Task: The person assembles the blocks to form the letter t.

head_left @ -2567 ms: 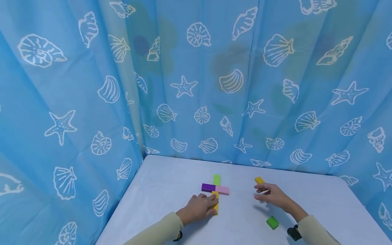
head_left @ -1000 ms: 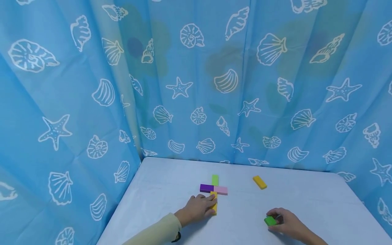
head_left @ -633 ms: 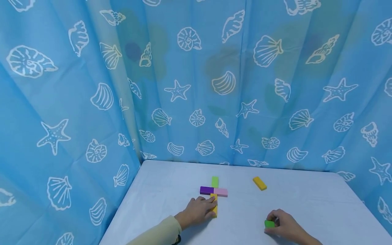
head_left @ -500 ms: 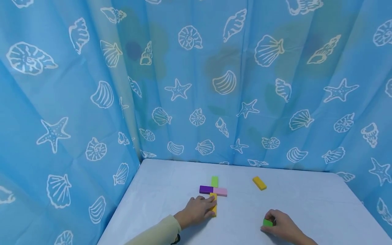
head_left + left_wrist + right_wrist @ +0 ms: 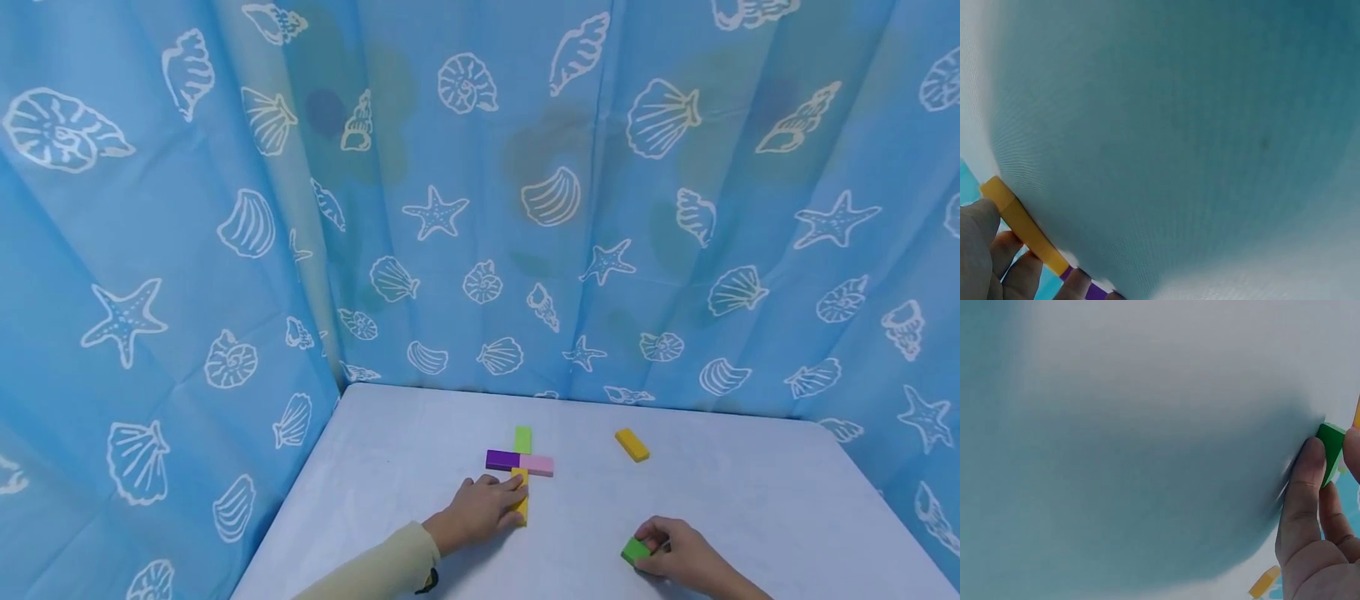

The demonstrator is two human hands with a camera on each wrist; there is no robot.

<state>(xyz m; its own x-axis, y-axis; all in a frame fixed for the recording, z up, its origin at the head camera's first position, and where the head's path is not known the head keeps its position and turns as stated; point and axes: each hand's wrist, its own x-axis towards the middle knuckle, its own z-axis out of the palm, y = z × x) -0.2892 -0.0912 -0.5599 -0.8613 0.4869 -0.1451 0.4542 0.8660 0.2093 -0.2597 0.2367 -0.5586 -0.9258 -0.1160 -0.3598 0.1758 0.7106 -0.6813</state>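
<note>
In the head view, my left hand [image 5: 480, 510] holds a yellow block [image 5: 523, 509] on the table, fingers on it and thumb at its near end. The left wrist view shows the same yellow block [image 5: 1030, 231] with a seam near one end; whether it is two pieces I cannot tell. Beyond it lie a purple block [image 5: 502, 460] and a pink block [image 5: 537, 465] end to end, with a light green block [image 5: 522, 439] behind them. Off to the right, my right hand [image 5: 678, 552] pinches a short green block [image 5: 634, 551] between thumb and fingers, tilted, at or just above the table.
A second yellow block [image 5: 632, 444] lies by itself on the white tabletop [image 5: 750, 483], behind the right hand. A blue curtain [image 5: 480, 217] printed with shells stands along the table's back and left edges.
My right hand has come away from the loose yellow block, taken hold of the green block and moved it slightly left, turning it. The left hand keeps its place.
</note>
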